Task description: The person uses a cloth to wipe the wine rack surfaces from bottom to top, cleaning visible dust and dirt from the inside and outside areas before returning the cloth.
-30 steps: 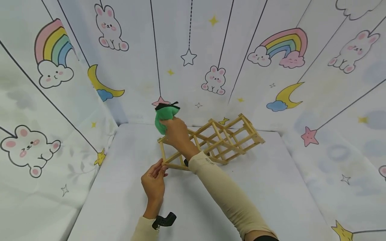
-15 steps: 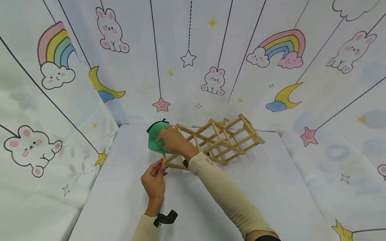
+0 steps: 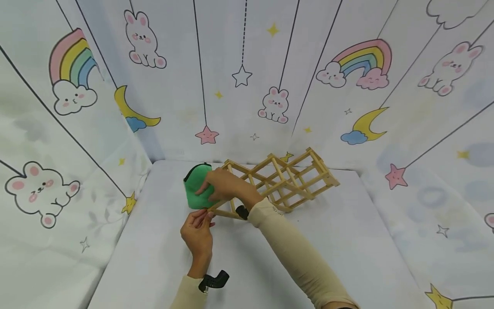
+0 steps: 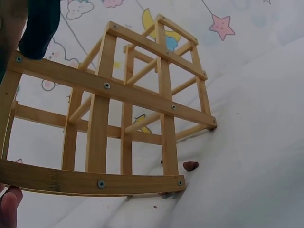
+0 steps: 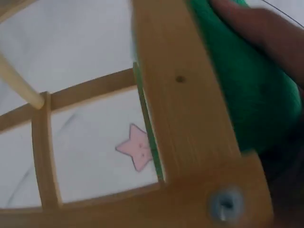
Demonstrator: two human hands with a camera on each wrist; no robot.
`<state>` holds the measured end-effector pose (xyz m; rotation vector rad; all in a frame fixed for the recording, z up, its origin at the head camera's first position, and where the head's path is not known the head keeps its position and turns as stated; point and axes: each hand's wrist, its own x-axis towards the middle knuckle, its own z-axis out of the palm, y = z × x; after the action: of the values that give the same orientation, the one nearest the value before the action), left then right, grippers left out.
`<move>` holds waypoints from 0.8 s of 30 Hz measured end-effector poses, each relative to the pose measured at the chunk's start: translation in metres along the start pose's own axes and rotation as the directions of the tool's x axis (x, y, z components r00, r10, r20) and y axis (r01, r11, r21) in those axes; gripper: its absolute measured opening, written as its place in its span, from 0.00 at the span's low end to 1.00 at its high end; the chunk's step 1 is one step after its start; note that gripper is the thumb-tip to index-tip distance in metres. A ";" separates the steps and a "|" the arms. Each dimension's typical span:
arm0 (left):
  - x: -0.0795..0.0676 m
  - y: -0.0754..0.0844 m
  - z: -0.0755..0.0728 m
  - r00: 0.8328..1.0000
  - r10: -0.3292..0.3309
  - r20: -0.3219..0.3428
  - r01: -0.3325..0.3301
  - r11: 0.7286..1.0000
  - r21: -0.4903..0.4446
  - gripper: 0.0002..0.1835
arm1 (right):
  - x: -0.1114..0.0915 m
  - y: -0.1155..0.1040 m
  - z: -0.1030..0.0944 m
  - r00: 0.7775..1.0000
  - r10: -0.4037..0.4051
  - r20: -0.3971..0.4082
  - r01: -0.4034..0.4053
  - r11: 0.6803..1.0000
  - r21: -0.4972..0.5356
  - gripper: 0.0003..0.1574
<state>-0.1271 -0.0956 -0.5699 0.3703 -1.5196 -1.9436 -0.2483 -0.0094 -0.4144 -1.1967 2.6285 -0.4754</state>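
A folding wooden lattice rack (image 3: 227, 214) stands on the white table, made of crossed slats and dowels. At its near left corner my left hand (image 3: 197, 234) pinches the end of a low slat between thumb and fingers. My right hand (image 3: 227, 184) holds a green cloth (image 3: 197, 189) with a black edge at the rack's left end. In the right wrist view the cloth (image 5: 256, 90) lies along the side of a wide slat (image 5: 185, 95), with a finger over it. Part of that rack end is hidden by the cloth and right hand.
Small reddish-brown bits (image 4: 191, 166) lie on the table beside the rack's foot. White walls (image 3: 247, 111) printed with rabbits, stars and rainbows enclose the table (image 3: 332, 240) at the back and sides. Black camera mounts (image 3: 214, 281) sit on the wrists.
My right hand has brought the green cloth down and slightly left, from above the rack's end to beside its lower left corner. The left hand keeps its grip there.
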 end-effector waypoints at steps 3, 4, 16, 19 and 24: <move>-0.002 -0.003 0.000 1.000 0.010 0.008 -0.010 1.000 0.013 0.14 | -0.023 -0.002 -0.006 0.975 0.048 -0.217 -0.025 0.994 0.109 0.27; -0.002 -0.003 0.000 1.000 0.014 0.013 -0.014 1.000 0.018 0.14 | -0.033 -0.003 -0.007 0.940 0.083 -0.331 -0.036 0.989 0.146 0.27; -0.002 -0.003 0.002 1.000 0.013 -0.017 -0.013 1.000 0.015 0.15 | -0.088 -0.030 0.049 0.734 0.182 -0.654 -0.215 0.976 0.031 0.25; -0.004 -0.003 0.003 1.000 -0.003 -0.030 0.004 1.000 0.008 0.12 | -0.087 -0.037 0.062 0.789 0.159 -0.593 -0.199 0.980 -0.001 0.26; -0.005 -0.003 0.005 1.000 -0.007 -0.013 0.007 1.000 0.009 0.14 | -0.087 -0.034 0.058 0.655 0.187 -0.732 -0.203 0.977 0.068 0.27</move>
<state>-0.1269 -0.0880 -0.5722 0.3912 -1.5213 -1.9368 -0.1501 0.0243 -0.4503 -0.7906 3.3841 -1.0900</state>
